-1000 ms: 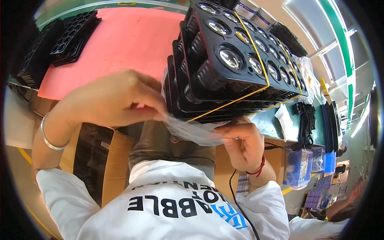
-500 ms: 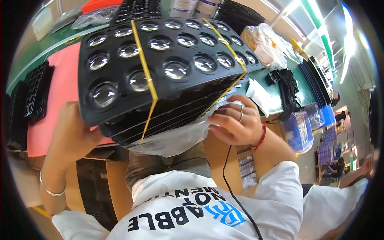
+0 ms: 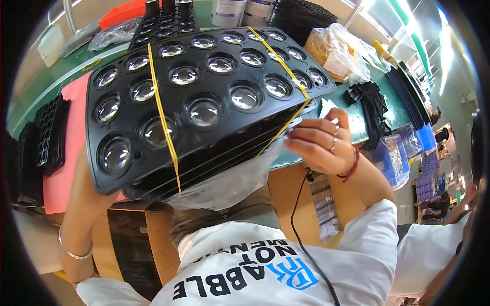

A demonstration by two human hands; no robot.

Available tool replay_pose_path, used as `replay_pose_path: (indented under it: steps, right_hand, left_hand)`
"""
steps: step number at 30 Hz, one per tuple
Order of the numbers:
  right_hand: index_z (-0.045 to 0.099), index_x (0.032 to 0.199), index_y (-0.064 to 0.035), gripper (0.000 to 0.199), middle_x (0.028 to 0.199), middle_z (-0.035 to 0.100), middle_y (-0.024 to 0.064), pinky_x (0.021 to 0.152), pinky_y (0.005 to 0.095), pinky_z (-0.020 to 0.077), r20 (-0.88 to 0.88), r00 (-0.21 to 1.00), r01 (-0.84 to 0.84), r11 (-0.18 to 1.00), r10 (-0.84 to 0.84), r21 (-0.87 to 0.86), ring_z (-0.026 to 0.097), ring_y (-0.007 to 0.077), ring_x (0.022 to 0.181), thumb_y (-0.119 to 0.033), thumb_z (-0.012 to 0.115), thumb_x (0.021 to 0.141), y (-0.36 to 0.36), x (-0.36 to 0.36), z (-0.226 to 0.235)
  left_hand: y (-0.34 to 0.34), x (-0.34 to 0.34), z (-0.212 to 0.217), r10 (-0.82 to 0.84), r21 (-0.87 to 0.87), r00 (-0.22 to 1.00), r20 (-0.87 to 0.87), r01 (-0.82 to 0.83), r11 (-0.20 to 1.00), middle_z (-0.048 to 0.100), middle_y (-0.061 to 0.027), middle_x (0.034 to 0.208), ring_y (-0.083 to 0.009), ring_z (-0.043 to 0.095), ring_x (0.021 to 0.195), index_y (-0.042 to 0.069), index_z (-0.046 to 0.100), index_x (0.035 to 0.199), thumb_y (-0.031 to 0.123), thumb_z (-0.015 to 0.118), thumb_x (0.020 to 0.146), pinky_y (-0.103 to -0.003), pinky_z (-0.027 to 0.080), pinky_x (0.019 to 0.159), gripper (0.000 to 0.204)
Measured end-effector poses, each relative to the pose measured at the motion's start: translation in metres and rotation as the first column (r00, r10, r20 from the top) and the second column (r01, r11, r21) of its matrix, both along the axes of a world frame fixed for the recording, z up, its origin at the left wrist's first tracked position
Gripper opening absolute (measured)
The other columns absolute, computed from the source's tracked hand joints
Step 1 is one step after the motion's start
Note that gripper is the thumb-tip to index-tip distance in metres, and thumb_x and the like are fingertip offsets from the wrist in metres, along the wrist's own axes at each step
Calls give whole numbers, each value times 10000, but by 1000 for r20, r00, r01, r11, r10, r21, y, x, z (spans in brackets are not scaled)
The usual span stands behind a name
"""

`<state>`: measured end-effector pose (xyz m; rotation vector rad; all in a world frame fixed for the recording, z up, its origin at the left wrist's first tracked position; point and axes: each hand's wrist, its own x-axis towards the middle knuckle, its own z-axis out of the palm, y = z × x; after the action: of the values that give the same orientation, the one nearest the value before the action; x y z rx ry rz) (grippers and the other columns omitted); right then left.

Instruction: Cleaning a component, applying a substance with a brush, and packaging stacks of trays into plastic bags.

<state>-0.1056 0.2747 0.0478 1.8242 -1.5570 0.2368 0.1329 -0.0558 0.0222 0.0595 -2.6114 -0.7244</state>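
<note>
A stack of black plastic trays fills the middle, tilted, its top tray holding rows of clear domed lenses. Two yellow straps run around it. A clear plastic bag hangs along the near underside. My left hand grips the stack's left end from beneath, with its fingers hidden behind the tray. At the right near corner, my right hand has its fingers curled and closed on the bag's edge beside the stack; its fingertips are partly hidden. A ring and a red cord bracelet are on that hand and wrist.
A pink sheet and more black trays lie left. Behind stand white tubs and a bagged yellow item. Right are a black strap-like item and a blue bin. Cardboard boxes stand below; a cable hangs down.
The tray stack has tipped so more of its top faces me, and its left end has come lower and left. My right hand has moved right, along the stack's corner.
</note>
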Motion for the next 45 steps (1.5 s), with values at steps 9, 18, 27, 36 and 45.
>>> replay_pose_path:
  steps: [9, 18, 27, 36, 45]
  right_hand:
    - [624, 825, -53, 156, 853, 601, 79, 637, 297, 475, 440, 878, -92, 968, 190, -235, 596, 222, 773, 20, 664, 694, -3, -7, -13]
    - [592, 1052, -16, 250, 829, 614, 43, 554, 255, 471, 920, -150, 38, 928, -362, 371, 569, 118, 654, -32, 510, 816, -29, -31, 5]
    - [597, 1057, -28, 226, 867, 620, 73, 528, 244, 464, 832, 261, -59, 852, -490, 521, 584, 138, 670, -42, 484, 861, -42, -51, 25]
    - [581, 1129, -7, 314, 1037, 617, 102, 658, 277, 512, 705, 709, 32, 999, 3, -36, 605, 190, 873, 27, 488, 831, -32, -78, -23]
    - [522, 1236, -13, 382, 1282, 529, 131, 1013, 371, 356, 787, 617, -138, 984, -7, 117, 477, 248, 1182, -92, 595, 869, 13, -102, -9]
  left_hand:
    - [5, 4, 2, 87, 431, 990, -115, -29, 902, 607, -134, 1073, -209, 589, 950, -38, 491, 1177, 144, 768, 692, -316, 456, 838, 587]
    - [-15, -52, -7, -24, 936, 1000, -6, 14, 352, 592, -193, 1150, -251, 554, 1079, -56, 551, 1163, 262, 634, 841, -354, 396, 942, 460]
    - [-14, -37, 21, -6, 355, 999, -51, 23, 934, 650, -163, 935, -279, 623, 835, -32, 583, 1032, 122, 716, 709, -331, 468, 754, 381]
    - [25, -44, 57, 102, -44, 975, -196, -113, 993, 559, -234, 698, -375, 565, 630, -5, 641, 834, 93, 602, 750, -355, 429, 554, 135]
    - [-7, -61, 28, 18, 299, 996, -89, 9, 954, 533, -2, 594, -59, 485, 559, 7, 599, 755, 229, 588, 895, -232, 386, 513, 262]
